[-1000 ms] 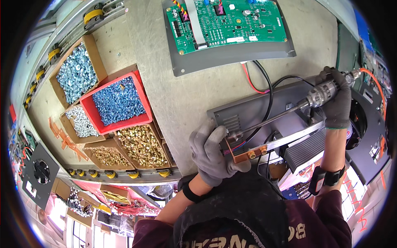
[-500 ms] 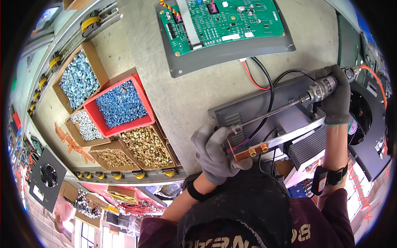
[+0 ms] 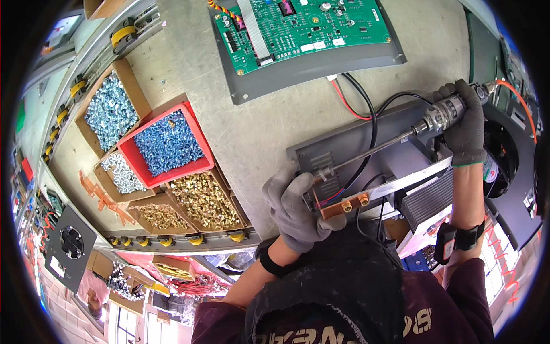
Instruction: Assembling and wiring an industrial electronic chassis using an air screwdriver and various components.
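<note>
My right hand, in a grey glove, is wrapped round a metal air screwdriver. Its long shaft slants down to the left, ending beside the fingers of my gloved left hand. Those fingers curl round the left end of a copper bar, with the thumb below it. Two brass-coloured bolts sit in the bar. Under the shaft lies a dark grey metal housing with black cables and a finned heat sink. My left fingers hide what the shaft's tip touches.
A green circuit board on a grey plate lies at the far side. Left are a red tray of bluish screws and cardboard boxes of fasteners. An orange air hose runs from the screwdriver; a black fan is at right.
The whole view has shifted slightly, moving the board and housing a little up and left in the picture. Both hands keep nearly the same pose on the screwdriver and copper bar.
</note>
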The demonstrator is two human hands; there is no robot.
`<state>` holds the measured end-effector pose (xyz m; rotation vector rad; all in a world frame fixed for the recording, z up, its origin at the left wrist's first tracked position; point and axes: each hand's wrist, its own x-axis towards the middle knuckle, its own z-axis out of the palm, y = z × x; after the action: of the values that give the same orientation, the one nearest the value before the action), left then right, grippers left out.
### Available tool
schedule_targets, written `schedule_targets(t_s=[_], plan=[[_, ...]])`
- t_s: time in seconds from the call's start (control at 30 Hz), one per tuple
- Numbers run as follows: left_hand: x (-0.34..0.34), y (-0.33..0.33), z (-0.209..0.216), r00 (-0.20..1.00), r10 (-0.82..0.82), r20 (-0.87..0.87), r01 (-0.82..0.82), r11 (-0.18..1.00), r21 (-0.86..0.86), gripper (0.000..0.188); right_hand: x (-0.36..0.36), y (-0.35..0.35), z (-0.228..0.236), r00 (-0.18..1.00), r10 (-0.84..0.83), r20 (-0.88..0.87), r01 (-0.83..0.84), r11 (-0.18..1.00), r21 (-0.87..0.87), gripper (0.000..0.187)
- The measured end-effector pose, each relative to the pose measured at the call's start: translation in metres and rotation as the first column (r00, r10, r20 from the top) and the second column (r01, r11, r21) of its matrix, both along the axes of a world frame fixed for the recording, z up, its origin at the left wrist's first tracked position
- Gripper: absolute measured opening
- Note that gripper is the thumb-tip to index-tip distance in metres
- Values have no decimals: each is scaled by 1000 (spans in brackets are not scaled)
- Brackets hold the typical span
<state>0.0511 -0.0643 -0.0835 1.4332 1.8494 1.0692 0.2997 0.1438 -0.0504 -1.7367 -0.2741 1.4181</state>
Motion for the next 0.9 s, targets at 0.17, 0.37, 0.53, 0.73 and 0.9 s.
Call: schedule_targets(t_s=[0.17, 0.37, 0.53, 0.73, 0.9], plan=[[0, 4, 4, 998, -36, 44, 36, 999, 7, 72, 4, -1, -4, 996, 52, -70, -52, 999, -2, 14], [9, 4, 3, 997, 69, -39, -64, 992, 107, 72, 8, 1, -10, 976, 33, -216, -24, 999, 47, 13], [8, -2, 16, 943, -18, -333, 0, 999, -53, 47, -12, 9, 64, 993, -25, -116, 49, 977, 209, 13], [4, -1, 18, 962, -18, -272, -48, 971, -233, 38, -47, 43, 256, 972, 4, 233, -208, 465, 861, 22], [-14, -11, 24, 932, -5, -364, -87, 967, -238, 37, -100, 105, 377, 882, -172, 439, -423, 123, 898, 14]])
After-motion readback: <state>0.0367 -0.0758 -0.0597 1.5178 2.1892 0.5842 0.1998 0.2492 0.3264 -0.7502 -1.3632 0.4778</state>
